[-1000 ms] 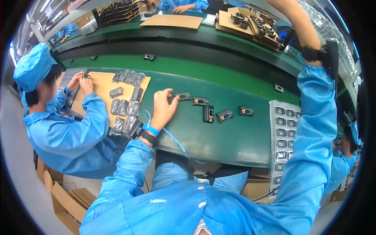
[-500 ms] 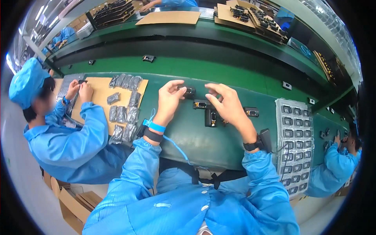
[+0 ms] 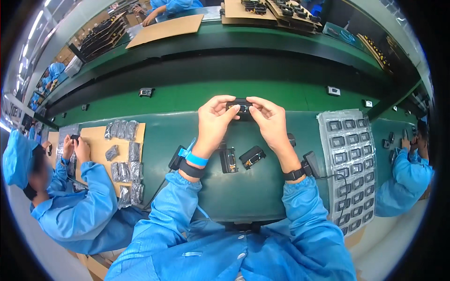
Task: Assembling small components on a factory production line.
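Between both hands is a small black device housing (image 3: 240, 107) with an exposed circuit board and yellowish parts. My left hand (image 3: 215, 122) grips its left end, thumb pressed on the face. On the other end, the fingers and thumb of my right hand (image 3: 270, 122) are closed. Two similar housings lie on the green mat nearer to me: an upright one (image 3: 228, 160) and a tilted one (image 3: 252, 157). Another black piece (image 3: 291, 139) shows partly behind my right wrist, and one more is half hidden by my left wrist.
A clear plastic tray (image 3: 333, 154) of black rectangular frames stands at right. To the left, a co-worker (image 3: 79, 187) sits by cardboard (image 3: 99, 136) bearing several bagged parts. Beyond the mat runs a green belt (image 3: 197, 96) with scattered devices, below a shelf holding cardboard (image 3: 164, 31).
My right hand, earlier apart with its fingers spread, has closed on the housing that my left hand was holding. The view has also shifted, so the surroundings sit differently in the picture.
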Motion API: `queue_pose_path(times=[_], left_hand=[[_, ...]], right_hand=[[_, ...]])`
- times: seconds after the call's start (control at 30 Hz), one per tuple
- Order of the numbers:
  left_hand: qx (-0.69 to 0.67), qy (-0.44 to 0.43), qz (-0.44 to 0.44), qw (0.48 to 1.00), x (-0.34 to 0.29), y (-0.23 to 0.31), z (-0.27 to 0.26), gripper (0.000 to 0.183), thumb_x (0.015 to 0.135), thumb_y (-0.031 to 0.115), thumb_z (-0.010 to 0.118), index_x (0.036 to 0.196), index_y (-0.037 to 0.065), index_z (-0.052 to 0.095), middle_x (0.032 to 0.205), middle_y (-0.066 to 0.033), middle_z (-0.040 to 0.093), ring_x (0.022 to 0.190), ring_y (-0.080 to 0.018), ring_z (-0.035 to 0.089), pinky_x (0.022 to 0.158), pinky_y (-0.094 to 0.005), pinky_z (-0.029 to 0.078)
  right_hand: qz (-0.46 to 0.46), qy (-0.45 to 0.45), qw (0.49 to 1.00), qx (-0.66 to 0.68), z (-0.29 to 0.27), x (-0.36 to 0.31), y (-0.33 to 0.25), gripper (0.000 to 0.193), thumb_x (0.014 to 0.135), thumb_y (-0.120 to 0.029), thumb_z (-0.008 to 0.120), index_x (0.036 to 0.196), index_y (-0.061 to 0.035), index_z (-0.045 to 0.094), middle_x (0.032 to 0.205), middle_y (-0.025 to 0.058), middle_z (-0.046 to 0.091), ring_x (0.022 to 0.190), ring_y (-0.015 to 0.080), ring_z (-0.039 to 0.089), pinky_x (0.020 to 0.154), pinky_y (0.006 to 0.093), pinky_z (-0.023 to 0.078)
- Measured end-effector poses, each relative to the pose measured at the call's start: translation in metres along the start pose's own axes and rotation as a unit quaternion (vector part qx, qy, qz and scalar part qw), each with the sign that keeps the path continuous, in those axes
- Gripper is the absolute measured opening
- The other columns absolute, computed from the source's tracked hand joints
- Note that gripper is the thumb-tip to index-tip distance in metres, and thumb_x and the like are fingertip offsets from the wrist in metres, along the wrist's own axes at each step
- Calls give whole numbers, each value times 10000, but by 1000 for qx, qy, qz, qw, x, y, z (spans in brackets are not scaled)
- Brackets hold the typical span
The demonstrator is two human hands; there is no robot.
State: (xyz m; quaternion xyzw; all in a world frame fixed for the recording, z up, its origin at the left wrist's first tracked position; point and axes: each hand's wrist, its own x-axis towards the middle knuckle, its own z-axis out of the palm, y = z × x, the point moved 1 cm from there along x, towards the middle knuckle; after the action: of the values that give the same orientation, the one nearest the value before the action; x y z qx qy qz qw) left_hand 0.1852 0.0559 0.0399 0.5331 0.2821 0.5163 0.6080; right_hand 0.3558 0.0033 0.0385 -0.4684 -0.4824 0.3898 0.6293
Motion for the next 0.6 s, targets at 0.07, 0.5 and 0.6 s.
queue_pose_path(times=[0.07, 0.5, 0.6], left_hand=[[4, 2, -6, 1000, -1, -5, -1, 259, 964, -19, 721, 1215, -47, 662, 1117, -130, 745, 957, -149, 726, 820, -303, 645], [34, -10, 57, 998, -13, -3, 9, 263, 955, -54, 725, 1193, -44, 615, 1148, -152, 709, 1049, -198, 707, 898, -315, 615], [3, 1, 36, 999, -12, -4, -7, 268, 956, -52, 720, 1190, -6, 598, 1143, -138, 708, 1007, -178, 707, 843, -301, 620]], right_hand=[[11, 1, 1000, -13, -2, -1, 9, 280, 989, 19, 686, 1267, 33, 715, 1022, 17, 690, 881, 60, 620, 777, 223, 535], [-100, 16, 993, -63, 8, -5, 11, 218, 930, -57, 746, 1137, 14, 745, 936, 61, 692, 771, 96, 629, 679, 273, 535], [-157, 11, 976, -149, 19, -7, -12, 211, 912, -97, 764, 1097, 4, 751, 832, 75, 654, 691, 155, 611, 651, 313, 517]])
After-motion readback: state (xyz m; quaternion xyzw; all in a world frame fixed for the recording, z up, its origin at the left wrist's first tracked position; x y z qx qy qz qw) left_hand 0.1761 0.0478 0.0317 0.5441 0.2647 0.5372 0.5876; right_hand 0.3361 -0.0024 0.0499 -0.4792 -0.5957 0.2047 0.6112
